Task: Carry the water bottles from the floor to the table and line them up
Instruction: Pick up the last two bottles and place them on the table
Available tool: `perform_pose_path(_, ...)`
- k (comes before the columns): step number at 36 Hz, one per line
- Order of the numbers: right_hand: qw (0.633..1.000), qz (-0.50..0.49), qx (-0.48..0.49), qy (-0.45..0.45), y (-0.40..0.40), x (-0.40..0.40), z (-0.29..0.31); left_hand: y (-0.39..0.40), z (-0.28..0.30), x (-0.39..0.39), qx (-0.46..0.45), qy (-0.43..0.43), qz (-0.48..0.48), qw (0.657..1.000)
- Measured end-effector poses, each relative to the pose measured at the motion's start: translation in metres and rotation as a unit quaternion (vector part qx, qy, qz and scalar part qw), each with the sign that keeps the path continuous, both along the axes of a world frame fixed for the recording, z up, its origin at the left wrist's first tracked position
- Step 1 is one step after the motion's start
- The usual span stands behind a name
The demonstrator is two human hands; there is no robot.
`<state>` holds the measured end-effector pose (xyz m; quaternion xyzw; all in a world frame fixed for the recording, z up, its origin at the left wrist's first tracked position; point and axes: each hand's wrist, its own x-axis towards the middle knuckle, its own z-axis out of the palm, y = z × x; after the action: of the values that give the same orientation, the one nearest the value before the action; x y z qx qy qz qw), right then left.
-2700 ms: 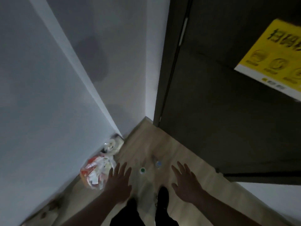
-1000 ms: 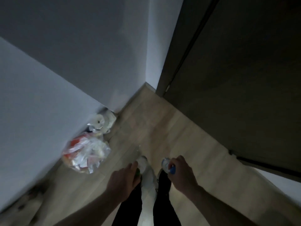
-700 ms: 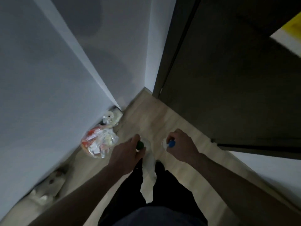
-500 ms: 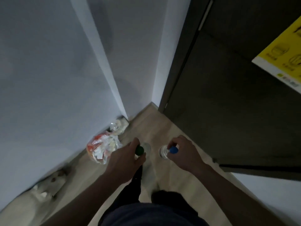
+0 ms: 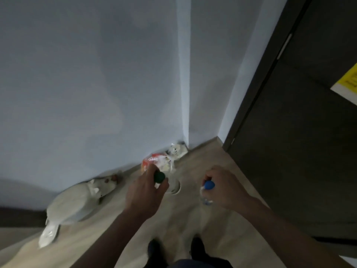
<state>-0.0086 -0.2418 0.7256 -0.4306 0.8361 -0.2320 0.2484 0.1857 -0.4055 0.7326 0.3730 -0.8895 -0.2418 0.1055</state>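
My left hand (image 5: 144, 192) grips the neck of a clear water bottle with a green cap (image 5: 159, 177), held off the wooden floor. A second clear bottle, with a blue cap (image 5: 209, 185), hangs by its top from my right hand (image 5: 226, 187). Both bottle bodies are blurred and partly hidden by my fingers. No table is in view.
Along the grey wall lie a white cat (image 5: 77, 204), an orange and white plastic bag (image 5: 156, 164) and a small white bundle (image 5: 175, 151) in the corner. A dark door (image 5: 301, 132) with a yellow sign (image 5: 347, 84) stands at the right. My feet (image 5: 173, 248) are below.
Both hands closed on the bottles' tops and lifted them off the floor. The view has risen and swung left, bringing the white cat into sight.
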Motion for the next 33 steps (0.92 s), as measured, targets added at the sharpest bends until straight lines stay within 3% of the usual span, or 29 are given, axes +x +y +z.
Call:
perform_pose_path(8,0.993,0.115,-0.009,-0.009,-0.037,0.113,0.024,0.006,0.014,0.135,-0.030,0.030,0.087,0.995)
perform_pose_path(18,0.977,0.211,-0.015,0.006,-0.105,0.323,0.039,0.003,0.020,0.368,-0.057,0.023,0.185,0.981)
perform_pose_path(33,0.914,0.404,-0.024,-0.010,-0.230,0.593,0.072,-0.039,0.052,0.652,-0.061,0.001,0.393,0.917)
